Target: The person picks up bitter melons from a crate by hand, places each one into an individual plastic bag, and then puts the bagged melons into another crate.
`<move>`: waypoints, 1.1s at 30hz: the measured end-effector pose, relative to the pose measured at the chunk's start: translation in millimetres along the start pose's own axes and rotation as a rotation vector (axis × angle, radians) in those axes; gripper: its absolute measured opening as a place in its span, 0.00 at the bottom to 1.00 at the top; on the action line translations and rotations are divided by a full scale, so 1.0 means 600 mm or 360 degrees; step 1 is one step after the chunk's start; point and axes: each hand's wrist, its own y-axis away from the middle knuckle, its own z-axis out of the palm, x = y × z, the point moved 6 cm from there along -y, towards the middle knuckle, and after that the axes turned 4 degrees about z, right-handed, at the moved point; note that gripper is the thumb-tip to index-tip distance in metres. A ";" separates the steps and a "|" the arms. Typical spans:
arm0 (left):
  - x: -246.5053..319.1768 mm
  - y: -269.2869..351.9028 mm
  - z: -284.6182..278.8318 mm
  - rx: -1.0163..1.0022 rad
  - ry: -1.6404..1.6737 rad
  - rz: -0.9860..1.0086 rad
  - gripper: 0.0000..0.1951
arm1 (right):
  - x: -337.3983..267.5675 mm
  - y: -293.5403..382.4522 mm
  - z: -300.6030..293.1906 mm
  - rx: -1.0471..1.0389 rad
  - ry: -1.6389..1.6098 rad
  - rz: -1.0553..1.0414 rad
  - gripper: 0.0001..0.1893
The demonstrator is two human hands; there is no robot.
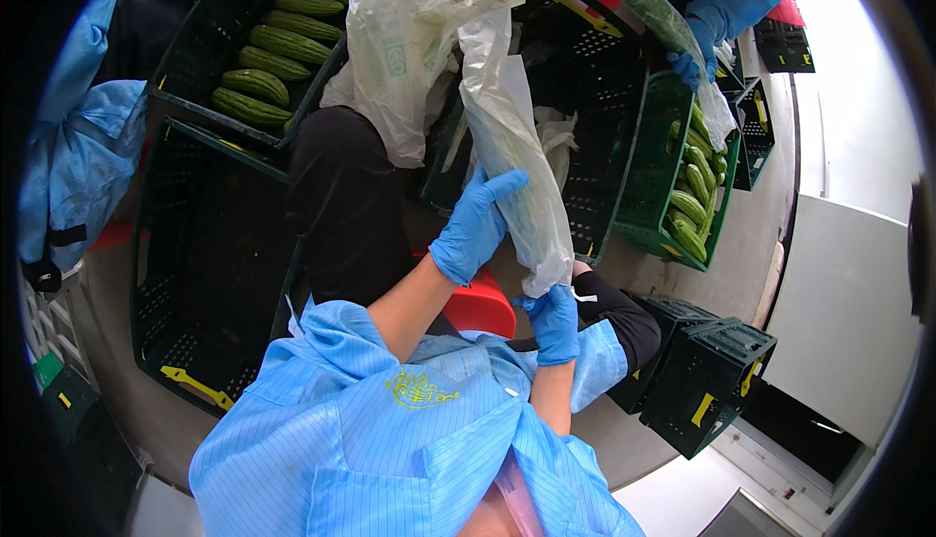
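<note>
A long, cloudy plastic bag [526, 171] lies slantwise before me, rounded out by a long shape showing faintly greenish inside. My left hand [479, 226], in a blue glove, grips it around the middle with the thumb across the film. At the near end, the fingers of my blue-gloved right hand [552, 321] pinch the gathered plastic. Beyond the left hand, a heap of loose plastic bags [398, 61] hangs over a crate edge beside my knee. Ridged green gourds [285, 43] lie in a row in the dark crate [172, 72] at upper left.
Behind the bag stands a dark perforated crate [603, 134]. A green crate [643, 230] at right holds more gourds [691, 186]. At upper right, a co-worker's gloved hands [695, 54] hold a bagged gourd [651, 10]. Another dark crate [212, 266] and a person's blue sleeve [95, 134] are at left.
</note>
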 end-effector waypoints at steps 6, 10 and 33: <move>-0.010 -0.010 -0.023 0.0116 -0.0047 -0.0075 0.35 | 0.010 0.004 0.008 -0.0125 -0.0005 0.0166 0.23; -0.009 -0.004 -0.012 -0.0032 -0.0130 -0.0095 0.35 | 0.019 0.004 0.021 -0.0146 0.0082 0.0209 0.26; 0.083 0.179 0.298 -0.1162 -0.1569 0.0847 0.17 | 0.042 -0.082 0.119 -0.0567 -0.0172 0.0385 0.31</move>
